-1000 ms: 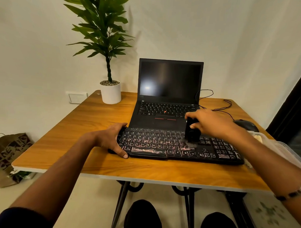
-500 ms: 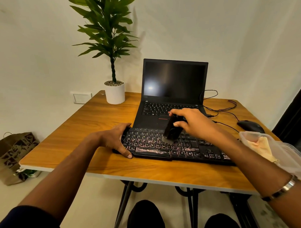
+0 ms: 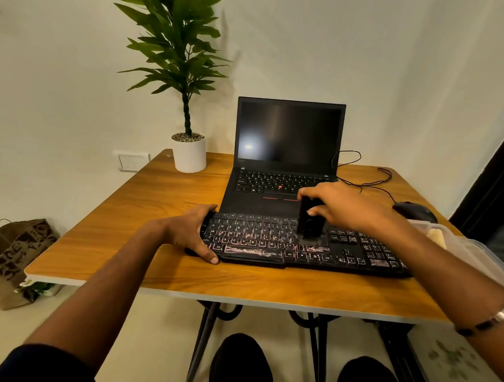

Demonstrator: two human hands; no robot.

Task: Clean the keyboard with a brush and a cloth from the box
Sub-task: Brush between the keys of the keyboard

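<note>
With the left hand (image 3: 194, 235) clamped on the left end of the flat black dusty keyboard (image 3: 292, 246) near the wooden table's (image 3: 131, 212) front edge, the right hand (image 3: 343, 207), gripping the small black brush (image 3: 309, 220), should sweep lightly along each row.

Looks like a home office corner or small study. Wooden-top table w/ black metal legs (image 3: 159, 199) pushed against a plain cream wall (image 3: 70, 83). On it: open black laptop, screen dark (image 3: 288, 132), and a green leafy plant in a white round pot (image 3: 189, 153). White wall switch plate (image 3: 133, 161) behind; brown printed paper bag (image 3: 16, 256) on the floor.
</note>
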